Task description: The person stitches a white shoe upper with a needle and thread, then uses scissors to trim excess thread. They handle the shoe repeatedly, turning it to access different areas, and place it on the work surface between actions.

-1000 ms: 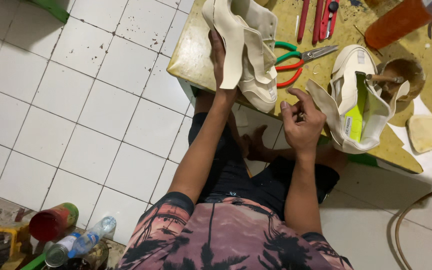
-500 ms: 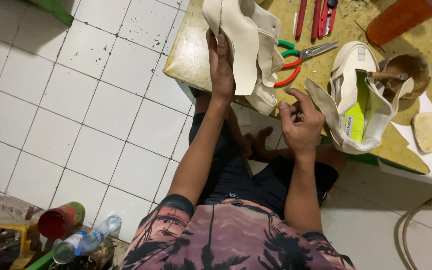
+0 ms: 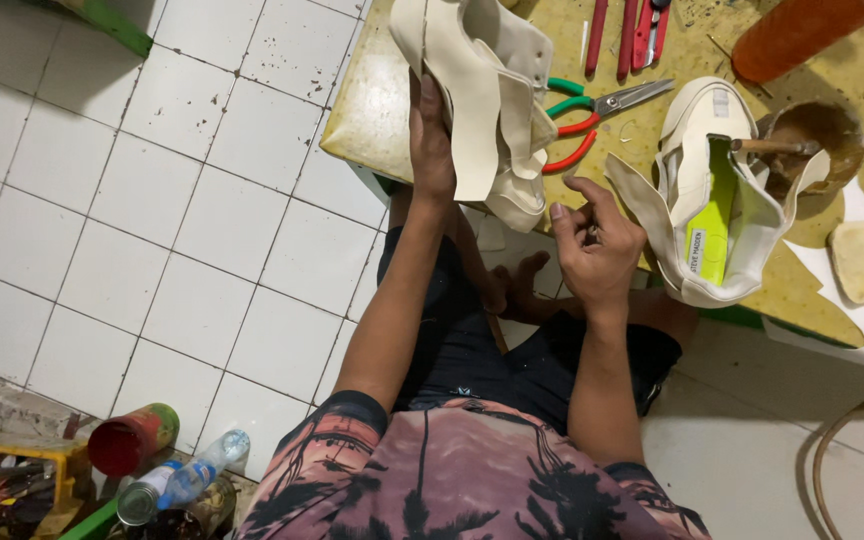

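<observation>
The left hand (image 3: 432, 135) is clamped on a cream shoe upper (image 3: 487, 95) held up at the near left corner of the yellow worktable (image 3: 372, 100); the right hand (image 3: 597, 245), fingers curled together, pinches something too small to tell, just off the table's near edge; scissors (image 3: 592, 110) lie between that upper and a second cream shoe (image 3: 712, 200) to the right; white tiled floor (image 3: 152, 230) spreads open to the left; a plastic bottle (image 3: 187, 480) lies near left.
</observation>
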